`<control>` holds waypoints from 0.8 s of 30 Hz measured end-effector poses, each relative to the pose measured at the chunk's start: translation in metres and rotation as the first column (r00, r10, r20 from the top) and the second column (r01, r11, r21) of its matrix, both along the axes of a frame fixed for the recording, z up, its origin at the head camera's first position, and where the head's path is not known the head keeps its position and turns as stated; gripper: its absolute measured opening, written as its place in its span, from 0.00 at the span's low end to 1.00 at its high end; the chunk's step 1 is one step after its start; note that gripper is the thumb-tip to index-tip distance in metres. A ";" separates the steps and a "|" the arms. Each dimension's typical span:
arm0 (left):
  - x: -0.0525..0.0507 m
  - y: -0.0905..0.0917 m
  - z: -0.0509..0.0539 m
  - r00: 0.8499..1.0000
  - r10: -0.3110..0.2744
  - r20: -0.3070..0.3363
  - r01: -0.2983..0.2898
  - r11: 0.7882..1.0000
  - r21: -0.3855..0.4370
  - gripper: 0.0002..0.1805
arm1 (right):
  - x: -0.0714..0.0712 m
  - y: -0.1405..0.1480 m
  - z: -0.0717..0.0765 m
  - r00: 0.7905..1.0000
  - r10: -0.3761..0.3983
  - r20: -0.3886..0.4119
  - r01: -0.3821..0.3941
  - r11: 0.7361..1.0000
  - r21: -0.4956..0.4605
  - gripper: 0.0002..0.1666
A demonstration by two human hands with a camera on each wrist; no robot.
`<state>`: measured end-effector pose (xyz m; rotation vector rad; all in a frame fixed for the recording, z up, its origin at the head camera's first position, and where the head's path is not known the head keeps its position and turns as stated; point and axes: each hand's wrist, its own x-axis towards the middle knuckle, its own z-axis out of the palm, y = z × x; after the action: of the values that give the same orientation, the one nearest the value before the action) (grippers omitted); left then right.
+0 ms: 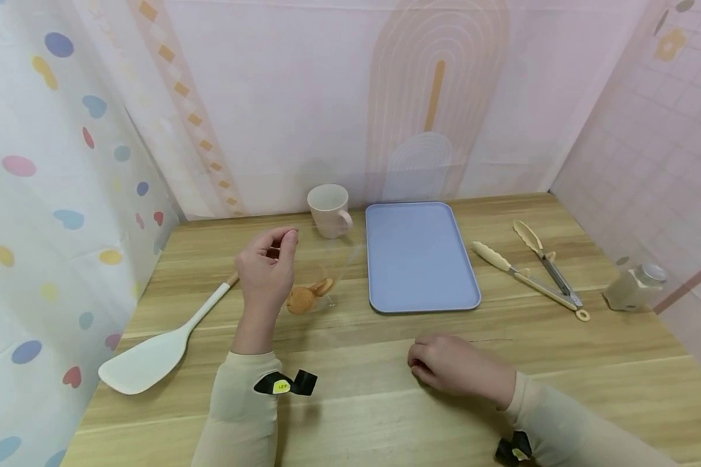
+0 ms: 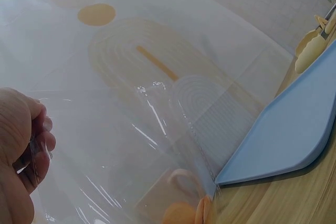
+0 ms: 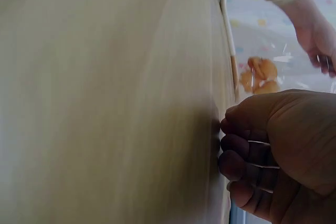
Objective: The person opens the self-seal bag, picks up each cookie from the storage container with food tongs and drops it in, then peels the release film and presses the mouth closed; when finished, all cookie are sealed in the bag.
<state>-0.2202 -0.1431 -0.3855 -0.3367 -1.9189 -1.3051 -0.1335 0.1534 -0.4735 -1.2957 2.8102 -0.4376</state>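
My left hand (image 1: pixel 267 269) is raised above the table, pinching the top of a clear plastic bag (image 2: pixel 126 145) between thumb and fingers. Several round, orange-brown cookies (image 1: pixel 301 300) lie low in the bag; the film itself barely shows in the head view. From the right wrist view the cookies (image 3: pixel 261 74) appear bunched together, beyond the fingers. My right hand (image 1: pixel 461 366) rests on the tabletop in front of the tray, its fingers loosely curled and holding nothing. The blue tray (image 1: pixel 420 259) lies flat to the right of the bag.
Behind the bag stands a pale pink mug (image 1: pixel 327 211). A white spatula (image 1: pixel 148 360) with a wooden handle lies at the left. To the tray's right are cream-tipped tongs (image 1: pixel 540 285), spread apart, and a lidded glass jar (image 1: pixel 635 288). Patterned cloth hangs around the wooden table.
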 end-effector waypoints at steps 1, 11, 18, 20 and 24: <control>0.000 0.000 0.000 1.000 0.001 0.001 -0.001 1.000 -0.002 0.10 | 0.001 -0.003 0.000 1.000 0.001 0.003 -0.001 1.000 0.005 0.06; 0.000 -0.002 0.001 1.000 -0.001 -0.002 0.001 1.000 0.006 0.09 | 0.010 -0.042 0.017 0.992 0.111 0.054 -0.097 0.972 -0.215 0.05; 0.005 0.003 0.011 1.000 -0.026 0.013 0.026 0.999 0.023 0.08 | -0.033 -0.059 0.041 0.955 -0.157 0.253 0.292 0.664 -0.689 0.07; 0.012 0.008 0.017 0.999 -0.046 0.022 0.045 0.998 0.031 0.07 | -0.045 -0.062 0.046 0.917 -0.201 0.346 0.399 0.523 -0.753 0.13; 0.027 0.018 0.030 0.992 -0.116 0.042 0.113 0.992 0.062 0.06 | -0.063 -0.065 0.046 0.867 -0.153 0.475 0.494 0.394 -0.775 0.22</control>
<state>-0.1935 -0.1248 -0.3551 -0.3951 -1.9175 -1.4533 -0.1970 0.0882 -0.4274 -0.4725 2.4738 -2.1496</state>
